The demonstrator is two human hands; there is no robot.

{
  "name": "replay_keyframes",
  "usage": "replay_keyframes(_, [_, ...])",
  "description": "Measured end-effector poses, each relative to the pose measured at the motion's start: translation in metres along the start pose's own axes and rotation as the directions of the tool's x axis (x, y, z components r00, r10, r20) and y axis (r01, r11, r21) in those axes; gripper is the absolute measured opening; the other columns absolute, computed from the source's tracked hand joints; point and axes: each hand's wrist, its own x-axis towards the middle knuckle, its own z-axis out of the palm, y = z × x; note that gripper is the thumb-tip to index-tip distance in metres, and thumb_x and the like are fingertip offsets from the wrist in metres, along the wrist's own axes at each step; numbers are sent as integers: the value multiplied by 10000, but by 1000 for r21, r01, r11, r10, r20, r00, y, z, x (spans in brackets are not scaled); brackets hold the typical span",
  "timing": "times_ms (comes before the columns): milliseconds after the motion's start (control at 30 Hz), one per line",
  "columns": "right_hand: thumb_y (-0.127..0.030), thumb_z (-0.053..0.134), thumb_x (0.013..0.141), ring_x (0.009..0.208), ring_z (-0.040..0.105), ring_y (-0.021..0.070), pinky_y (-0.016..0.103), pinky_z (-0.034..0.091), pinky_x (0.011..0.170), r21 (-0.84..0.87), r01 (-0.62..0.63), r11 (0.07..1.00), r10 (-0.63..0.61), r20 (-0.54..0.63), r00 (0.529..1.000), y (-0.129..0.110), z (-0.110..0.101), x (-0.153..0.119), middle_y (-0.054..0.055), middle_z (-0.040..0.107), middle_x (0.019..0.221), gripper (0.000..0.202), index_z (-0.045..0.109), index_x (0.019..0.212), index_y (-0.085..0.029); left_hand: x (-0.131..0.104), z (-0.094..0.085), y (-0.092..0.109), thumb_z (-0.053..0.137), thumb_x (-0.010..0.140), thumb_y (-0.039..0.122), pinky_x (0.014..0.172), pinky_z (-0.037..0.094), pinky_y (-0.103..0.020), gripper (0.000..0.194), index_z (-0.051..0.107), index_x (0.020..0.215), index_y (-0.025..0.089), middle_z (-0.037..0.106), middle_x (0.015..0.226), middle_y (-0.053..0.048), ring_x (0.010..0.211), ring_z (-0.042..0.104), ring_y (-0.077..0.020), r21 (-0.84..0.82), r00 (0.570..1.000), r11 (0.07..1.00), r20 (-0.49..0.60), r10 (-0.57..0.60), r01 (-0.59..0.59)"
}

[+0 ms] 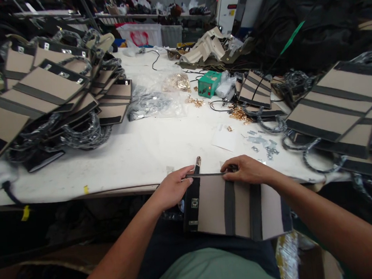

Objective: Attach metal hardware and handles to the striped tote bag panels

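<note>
A flat bag panel (pixel 211 206), beige with dark bands and a black end strip, hangs over the table's front edge against my lap. My left hand (pixel 172 188) is closed on its upper left corner, thumb on the near face. Just past those fingers, a short dark tab with a shiny metal end (pixel 198 161) sticks up. My right hand (pixel 249 169) is closed at the panel's top edge, fingertips pinched together; whether they hold a small part too is hidden. Two metal fittings, one a square plate (pixel 194 203), sit on the black strip.
Stacked bag pieces with wrapped handles lie at left (pixel 48 90) and right (pixel 329 105). A green power box (pixel 209 84) stands mid-table near gold-coloured hardware (pixel 240 115). Loose silver plates (pixel 264 143), a white paper (pixel 224 138) and plastic bags (pixel 153 101) lie on the white table (pixel 135 157).
</note>
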Motion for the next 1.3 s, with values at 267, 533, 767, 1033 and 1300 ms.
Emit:
replay_keyframes(267, [-377,640,926,903,643,205,286,392,676,-498,165,851,-296,-195,935,-59,39,10,39,696,974,237,718,1138,-306,10,6,2,576,880,258,995,517,-337,452,622,1329,242,704,1271,-34,1176,655,-233,204,997,979,-73,33,-17])
replay_keyframes(533, [-323,619,928,905,651,186,273,404,688,-490,184,852,-281,-130,951,-58,56,18,13,687,1035,309,685,1226,-371,-2,16,17,546,933,315,966,513,-402,419,590,1350,301,708,1263,-41,1154,667,-273,509,984,856,-177,3,89])
replay_keyframes(767, [-341,599,938,905,673,175,269,411,678,-422,110,900,-221,-222,950,-54,62,24,-23,726,993,253,724,1153,-387,-18,21,20,572,944,321,815,550,-420,332,634,1261,244,736,1138,-66,1011,682,-290,709,908,703,-330,258,58])
replay_keyframes(1033, [-376,655,875,919,695,174,280,460,745,-272,45,961,-98,-187,977,-51,53,44,-64,763,1020,217,753,1068,-388,-26,25,-22,586,959,292,1022,465,-429,292,681,1226,226,675,1317,-50,1178,598,-237,630,835,726,-219,505,-274])
replay_keyframes(1300, [-359,645,879,963,690,183,298,492,809,-250,50,967,-95,-173,980,-52,51,46,-39,757,1078,239,754,1092,-361,-21,23,-11,633,934,360,920,430,-455,276,727,1182,284,684,1311,7,1104,566,-263,619,902,774,-249,353,-132])
